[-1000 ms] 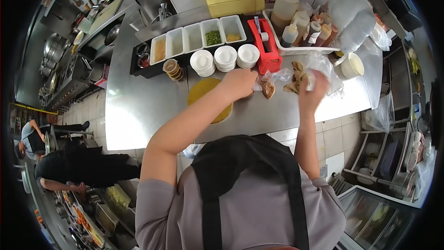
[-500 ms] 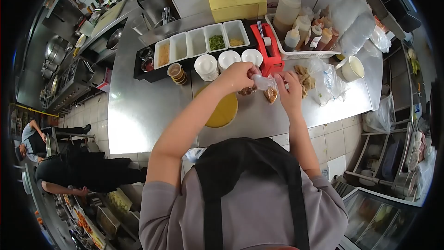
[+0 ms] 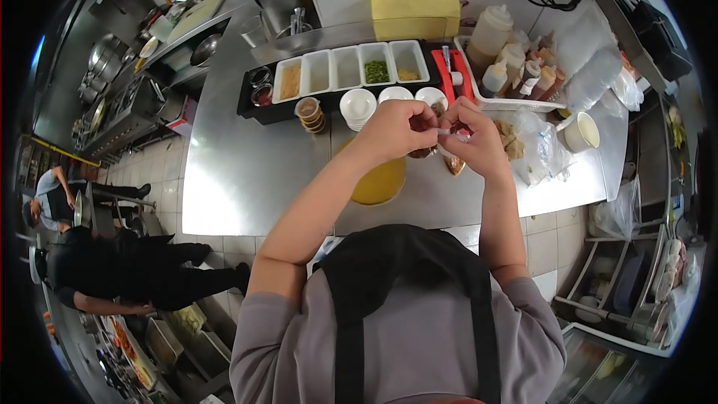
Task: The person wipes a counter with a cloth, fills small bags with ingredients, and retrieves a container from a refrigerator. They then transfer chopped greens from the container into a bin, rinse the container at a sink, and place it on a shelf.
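My left hand point(image 3: 402, 129) and my right hand point(image 3: 476, 137) meet over the steel counter, each pinching the twisted top of a small clear plastic bag. The filled part of the bag point(image 3: 453, 164), with reddish-brown contents, hangs below my right fingers. Under my left forearm lies a round yellow board point(image 3: 380, 182), partly hidden. Just beyond my hands stands a red tape dispenser point(image 3: 453, 78). Another small brown item point(image 3: 423, 152) is partly covered by my left hand.
A black rack point(image 3: 254, 110) holds white tubs. Stacked white bowls point(image 3: 358, 108) and brown-lidded cups point(image 3: 311, 115) stand before it. Sauce bottles fill a white basket point(image 3: 516, 104). Plastic bags point(image 3: 537, 151) and a white tub point(image 3: 580, 133) are at right. Two people point(image 3: 127, 269) point(image 3: 56, 194) stand at left.
My hands have come together at the bag's top, where they were slightly apart before. The whole view has shifted, and the nearer person at left has changed posture.
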{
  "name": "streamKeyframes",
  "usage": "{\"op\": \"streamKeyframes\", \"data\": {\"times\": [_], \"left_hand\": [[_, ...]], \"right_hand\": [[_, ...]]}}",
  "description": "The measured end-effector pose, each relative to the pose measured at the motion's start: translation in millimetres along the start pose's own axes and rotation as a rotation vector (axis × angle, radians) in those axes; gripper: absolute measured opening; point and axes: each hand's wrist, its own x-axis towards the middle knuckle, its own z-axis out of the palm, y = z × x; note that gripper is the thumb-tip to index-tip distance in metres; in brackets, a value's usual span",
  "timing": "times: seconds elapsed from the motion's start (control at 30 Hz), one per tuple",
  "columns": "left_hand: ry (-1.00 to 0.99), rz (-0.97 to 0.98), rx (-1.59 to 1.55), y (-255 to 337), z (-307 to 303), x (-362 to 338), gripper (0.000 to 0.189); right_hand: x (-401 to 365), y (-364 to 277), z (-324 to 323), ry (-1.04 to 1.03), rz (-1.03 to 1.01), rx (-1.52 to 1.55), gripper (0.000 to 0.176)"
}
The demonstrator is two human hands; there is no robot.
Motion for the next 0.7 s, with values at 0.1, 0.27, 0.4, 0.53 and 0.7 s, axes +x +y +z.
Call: {"op": "streamKeyframes", "data": {"times": [0.1,0.27,0.4,0.53,0.7], "left_hand": [[0.06,0.041,-0.091,-11.9,-8.7,-3.2,0.011],[0.192,0.007,-0.063,-26.9,-20.4,-12.8,0.009],[0.115,0.049,-0.27,-37.5,-32.9,-23.2,0.011],[0.032,0.04,-0.187,-14.3,-48.7,-37.7,0.011],[0.368,0.067,-0.196,-21.5,-58.9,-29.2,0.012]], "right_hand": [[4.9,-0.5,8.0,-0.036,0.016,0.093,0.014],[11.6,4.5,23.4,-0.122,0.134,0.404,0.017],[20.1,-9.1,33.1,-0.172,0.044,0.37,0.016],[34.7,-29.9,30.5,-0.319,-0.031,0.159,0.014],[45.2,-15.4,55.3,-0.179,-0.058,0.314,0.014]]}}
